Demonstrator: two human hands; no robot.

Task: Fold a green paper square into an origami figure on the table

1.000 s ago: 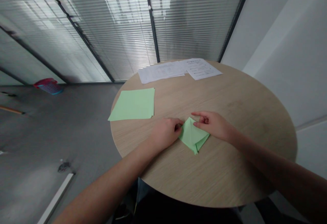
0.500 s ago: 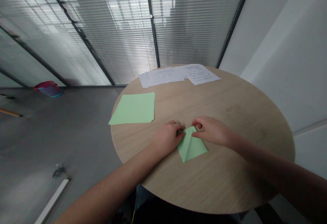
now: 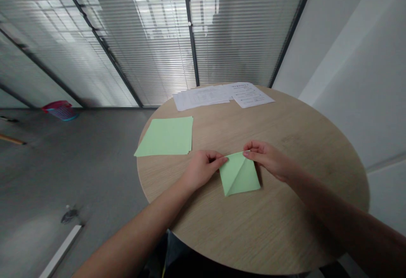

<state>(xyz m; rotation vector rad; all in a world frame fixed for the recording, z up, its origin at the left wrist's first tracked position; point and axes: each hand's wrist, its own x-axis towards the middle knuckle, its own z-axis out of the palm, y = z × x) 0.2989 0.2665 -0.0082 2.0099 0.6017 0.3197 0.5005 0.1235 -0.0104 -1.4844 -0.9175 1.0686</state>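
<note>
A folded light-green paper [image 3: 239, 175] lies on the round wooden table [image 3: 285, 210] in front of me, a crease running from its near tip toward the top. My left hand [image 3: 203, 169] pinches its upper left corner with thumb and forefinger. My right hand [image 3: 268, 159] pinches its upper right corner the same way. Both hands rest low on the tabletop, one on either side of the paper.
A stack of flat green sheets [image 3: 166, 136] lies at the table's left edge. White printed papers [image 3: 222, 94] lie at the far edge. Behind are glass walls with blinds; a pink basket [image 3: 60, 110] sits on the grey floor to the left.
The folded paper has turned and spread wider. My hands have moved apart, each now holding an upper corner. The view has dipped slightly.
</note>
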